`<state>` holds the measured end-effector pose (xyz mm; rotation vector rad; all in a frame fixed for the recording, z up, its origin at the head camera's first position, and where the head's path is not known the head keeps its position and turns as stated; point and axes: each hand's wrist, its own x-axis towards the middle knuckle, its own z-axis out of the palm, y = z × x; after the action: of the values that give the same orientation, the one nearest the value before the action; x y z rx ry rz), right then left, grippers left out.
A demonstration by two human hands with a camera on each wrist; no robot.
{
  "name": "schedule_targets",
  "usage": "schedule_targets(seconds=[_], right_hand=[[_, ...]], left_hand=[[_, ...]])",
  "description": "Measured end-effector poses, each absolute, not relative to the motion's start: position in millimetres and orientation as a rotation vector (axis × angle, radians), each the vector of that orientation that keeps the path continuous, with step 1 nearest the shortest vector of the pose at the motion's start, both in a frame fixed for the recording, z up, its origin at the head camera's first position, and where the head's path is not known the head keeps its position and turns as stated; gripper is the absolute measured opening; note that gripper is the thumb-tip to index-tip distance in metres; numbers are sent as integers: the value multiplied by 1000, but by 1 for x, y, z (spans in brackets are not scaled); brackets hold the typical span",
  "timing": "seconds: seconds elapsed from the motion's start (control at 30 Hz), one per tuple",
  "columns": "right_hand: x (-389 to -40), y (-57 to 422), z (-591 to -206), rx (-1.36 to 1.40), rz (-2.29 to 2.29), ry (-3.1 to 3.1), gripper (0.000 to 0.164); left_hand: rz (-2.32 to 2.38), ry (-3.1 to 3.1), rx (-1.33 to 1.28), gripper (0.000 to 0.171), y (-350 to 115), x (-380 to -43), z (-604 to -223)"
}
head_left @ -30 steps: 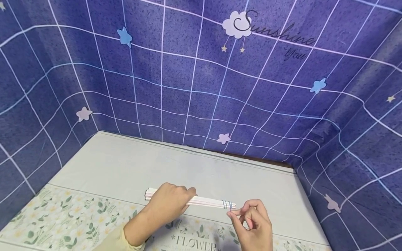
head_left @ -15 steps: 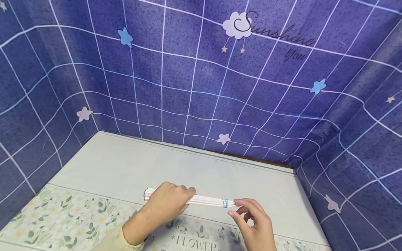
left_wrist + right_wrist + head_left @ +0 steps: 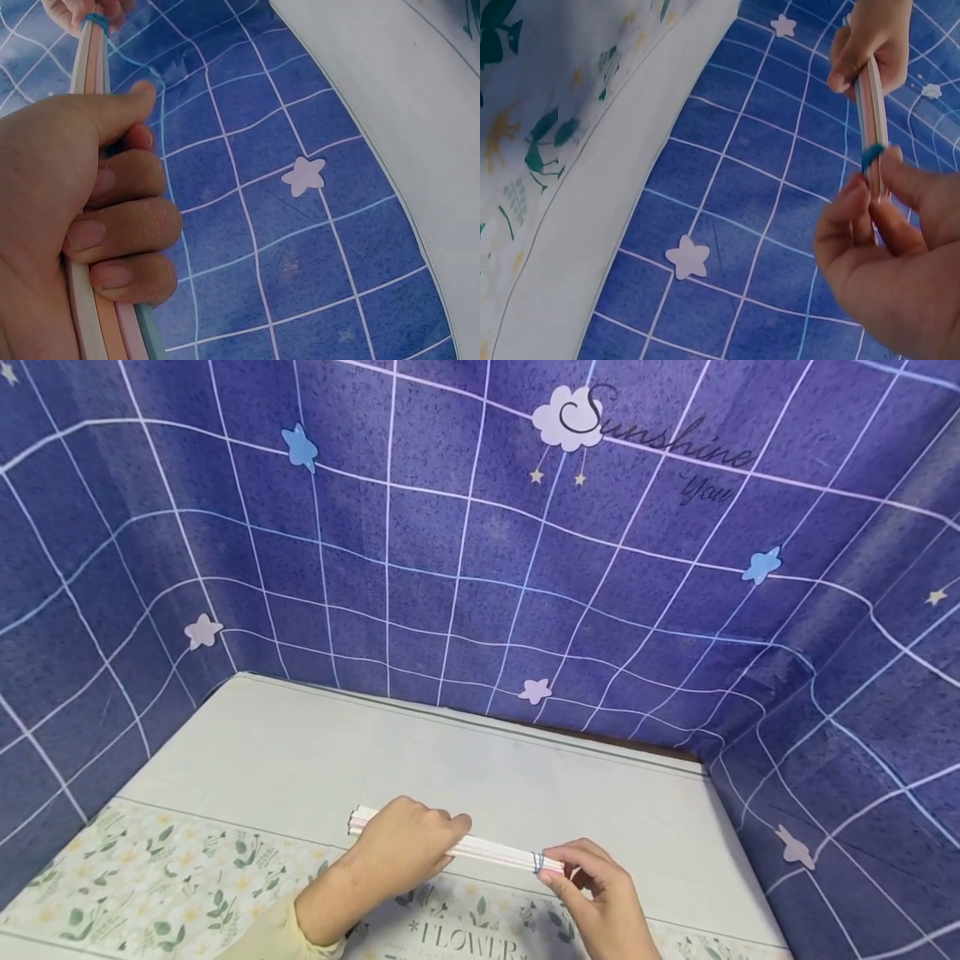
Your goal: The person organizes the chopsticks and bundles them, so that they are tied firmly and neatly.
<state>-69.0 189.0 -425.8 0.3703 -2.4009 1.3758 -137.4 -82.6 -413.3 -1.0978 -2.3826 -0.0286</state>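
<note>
Right hand point(image 3: 603, 887) pinches the banded end

Thumb and forefinger now nip the bundle of strips point(image 3: 498, 853) at its blue band point(image 3: 538, 862) — half a second ago they stood apart; that end seems better steadied; the left hand point(image 3: 408, 837) grips farther along, fingers curled round; the bundle spans both hands over the table point(image 3: 300, 743); its banded end has dipped slightly — the band's loops sit closer than a second ago.

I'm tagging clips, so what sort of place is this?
Possibly a screened workspace: blue-purple gridded fabric hangs behind a white floral tabletop, where the left hand grips slim pale sticks.
</note>
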Motion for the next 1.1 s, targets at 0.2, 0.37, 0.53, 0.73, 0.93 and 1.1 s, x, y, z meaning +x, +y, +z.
schedule_targets(seconds=[0.2, 0.37, 0.53, 0.73, 0.93, 1.1], right_hand=[[-71, 195, -429, 625, 1460, -2420, 22], [-72, 195, -431, 691, 1513, -2385, 25], [-74, 193, -433, 727, 1625, -2360, 29], [-73, 188, -431, 719, 1756, -2454, 34], [-70, 189, -425, 544, 1786, -2526, 41], [-68, 193, -425, 468, 1783, -2476, 36]], left_hand=[[-11, -2367, -1139, 22, -81, -134, -413], [-12, -2374, -1122, 23, -78, -132, -413], [-8, -2396, -1126, 22, -75, -131, -413], [6, -2412, -1168, 21, -71, -128, -412], [-49, -2413, -1146, 23, -73, -128, -412], [-73, -2414, -1127, 24, -77, -129, -411]])
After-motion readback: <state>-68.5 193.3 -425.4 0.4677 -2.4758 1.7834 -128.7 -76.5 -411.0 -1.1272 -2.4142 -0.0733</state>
